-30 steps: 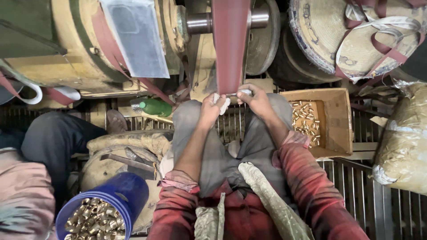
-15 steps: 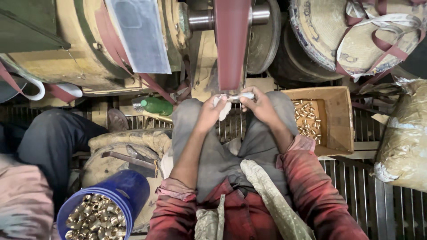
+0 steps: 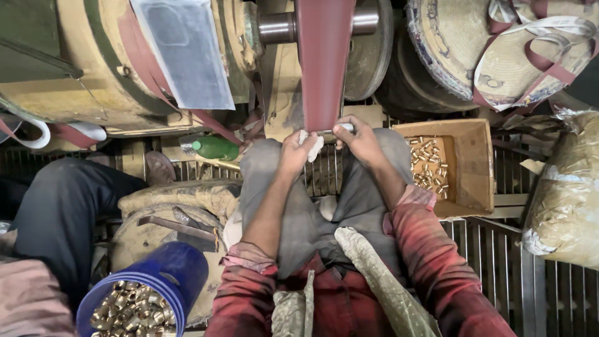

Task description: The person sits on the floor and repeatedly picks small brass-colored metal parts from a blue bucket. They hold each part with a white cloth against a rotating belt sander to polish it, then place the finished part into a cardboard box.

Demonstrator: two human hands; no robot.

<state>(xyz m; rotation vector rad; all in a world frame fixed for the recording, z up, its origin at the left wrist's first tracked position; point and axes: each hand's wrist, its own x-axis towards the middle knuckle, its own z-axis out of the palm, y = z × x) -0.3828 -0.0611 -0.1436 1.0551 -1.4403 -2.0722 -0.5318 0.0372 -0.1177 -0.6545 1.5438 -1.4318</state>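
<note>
At lower left, blue bucket (image 3: 163, 274) of brass fittings, cut off by frame edge. Left hand (image 3: 297, 148) clamped on white cloth (image 3: 312, 143); right hand (image 3: 358, 140) pinching small metal rod (image 3: 332, 131), mostly hidden, against red belt (image 3: 324, 62). Cardboard box (image 3: 474, 159) of fittings rightward.

Small metal rod (image 3: 329, 132), lying crosswise, pressed against the lower end of red-brown sanding belt (image 3: 324, 62)

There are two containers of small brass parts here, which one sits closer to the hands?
The cardboard box, open beside the right hand. The blue bucket of brass parts stands farther off, low on the left by the person's elbow.
</note>
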